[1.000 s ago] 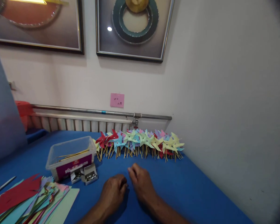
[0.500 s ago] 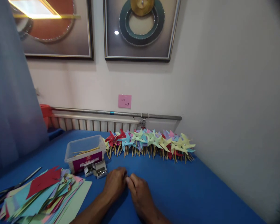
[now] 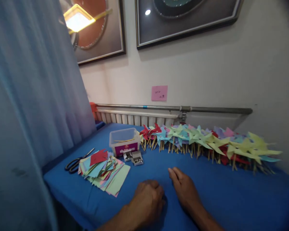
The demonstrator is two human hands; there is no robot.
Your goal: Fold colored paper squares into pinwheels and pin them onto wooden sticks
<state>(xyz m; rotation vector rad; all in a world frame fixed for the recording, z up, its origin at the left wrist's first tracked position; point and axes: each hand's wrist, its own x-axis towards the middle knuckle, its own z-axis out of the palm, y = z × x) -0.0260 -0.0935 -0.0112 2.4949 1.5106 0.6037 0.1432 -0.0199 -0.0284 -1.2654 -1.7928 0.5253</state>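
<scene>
Left hand: the left hand [image 3: 146,203] rests knuckles-up on the blue tablecloth [image 3: 207,189], fingers curled under into a loose fist; whether anything lies inside the curl cannot be told.
Right hand: the right hand [image 3: 185,189] lies flat on the cloth at 3 o'clock of the left, fingers extended and together, released, grasping nothing; the two hands sit just beside each other without touching.
Pinwheels: a row of paper pinwheels [image 3: 207,141] on wooden sticks runs along the wall edge of the table, at 12 to 2 o'clock of the hands, apart from them.
Paper stack: a fanned stack of coloured paper squares [image 3: 103,168] lies at 10 o'clock of the left hand, a red sheet on top.
Scissors: black-handled scissors [image 3: 77,162] lie just beside the stack, at its 9 o'clock.
Box: a clear plastic box [image 3: 124,142] holding a few sticks stands at 11 o'clock of the hands; two small open pin boxes [image 3: 134,157] sit in front of it.
Change from earlier frame: half a second ago the fingertips of both hands met; now they are parted, and the view has swung left, bringing the scissors and more of the curtain [image 3: 31,96] into sight.
</scene>
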